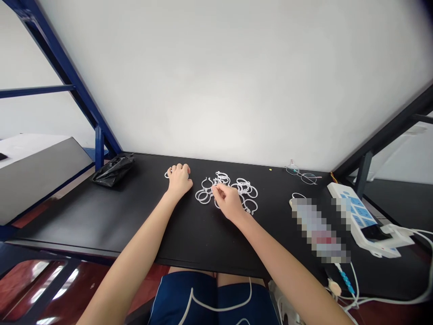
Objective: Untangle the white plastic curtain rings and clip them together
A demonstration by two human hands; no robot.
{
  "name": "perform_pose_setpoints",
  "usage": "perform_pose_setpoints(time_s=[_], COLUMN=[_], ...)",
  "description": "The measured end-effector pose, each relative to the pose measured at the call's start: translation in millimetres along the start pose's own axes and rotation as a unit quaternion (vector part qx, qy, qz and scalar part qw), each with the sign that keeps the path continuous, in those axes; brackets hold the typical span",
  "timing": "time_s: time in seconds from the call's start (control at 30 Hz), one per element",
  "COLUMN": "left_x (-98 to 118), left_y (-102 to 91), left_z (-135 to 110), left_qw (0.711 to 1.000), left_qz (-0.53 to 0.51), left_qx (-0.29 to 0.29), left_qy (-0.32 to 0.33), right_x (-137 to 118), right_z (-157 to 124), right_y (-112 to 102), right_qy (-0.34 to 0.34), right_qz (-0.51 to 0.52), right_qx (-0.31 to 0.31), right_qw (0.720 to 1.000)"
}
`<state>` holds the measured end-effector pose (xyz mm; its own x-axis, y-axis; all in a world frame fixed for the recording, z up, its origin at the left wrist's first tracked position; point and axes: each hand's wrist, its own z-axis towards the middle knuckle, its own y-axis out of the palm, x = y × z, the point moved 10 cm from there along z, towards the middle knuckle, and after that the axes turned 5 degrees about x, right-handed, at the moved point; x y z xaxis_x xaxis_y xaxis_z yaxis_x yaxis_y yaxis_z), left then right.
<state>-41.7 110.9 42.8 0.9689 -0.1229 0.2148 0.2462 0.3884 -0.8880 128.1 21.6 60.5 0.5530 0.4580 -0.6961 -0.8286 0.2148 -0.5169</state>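
Note:
A heap of several white plastic rings (pixel 245 188) lies in the middle of the black table (pixel 189 230), close to the white wall. My right hand (pixel 229 201) rests on the heap's near left side, thumb and fingers pinched on one white ring. My left hand (pixel 179 179) lies to the left of the heap, palm down, fingers curled over a single white ring (pixel 168 174) that peeks out at its left edge.
A crumpled black plastic bag (pixel 113 170) sits at the table's back left. Wire-rimmed glasses (pixel 302 175) lie at the back right. A white and blue power strip (pixel 360 218) with cables is at the right edge, beside a blurred flat object (pixel 318 230).

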Motion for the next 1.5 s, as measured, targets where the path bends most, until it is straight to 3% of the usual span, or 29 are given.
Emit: perform_pose_setpoints(time_s=[0.13,0.3,0.47,0.83,1.33,1.43,1.5], left_x=[-11.5,-28.4,-31.3,-27.6,-27.4,-18.5,0.1], left_y=[0.8,20.0,28.4,20.3,21.5,12.8,5.6], left_z=[3.0,6.3,7.4,7.5,7.7,6.0,3.5], left_qw=[0.999,0.995,0.993,0.999,0.998,0.997,0.990], left_qz=[-0.016,-0.062,-0.079,-0.031,-0.065,-0.080,-0.127], left_qx=[0.035,-0.010,-0.033,-0.031,0.002,0.021,0.028], left_qy=[-0.029,-0.077,-0.076,-0.027,-0.009,0.001,0.048], right_x=[-0.4,-0.5,-2.1,-8.1,1.5,2.2,2.2], right_z=[-0.1,-0.2,-0.9,0.1,-0.7,-0.3,0.0], right_y=[1.2,1.4,0.8,-0.9,3.8,4.0,4.1], right_qy=[-0.001,0.004,-0.003,-0.005,0.005,0.009,0.008], right_qz=[0.003,0.005,0.006,0.004,0.007,0.007,0.007], right_qx=[-0.005,-0.007,-0.007,-0.004,-0.006,-0.007,-0.007], right_qw=[1.000,1.000,1.000,1.000,1.000,1.000,1.000])
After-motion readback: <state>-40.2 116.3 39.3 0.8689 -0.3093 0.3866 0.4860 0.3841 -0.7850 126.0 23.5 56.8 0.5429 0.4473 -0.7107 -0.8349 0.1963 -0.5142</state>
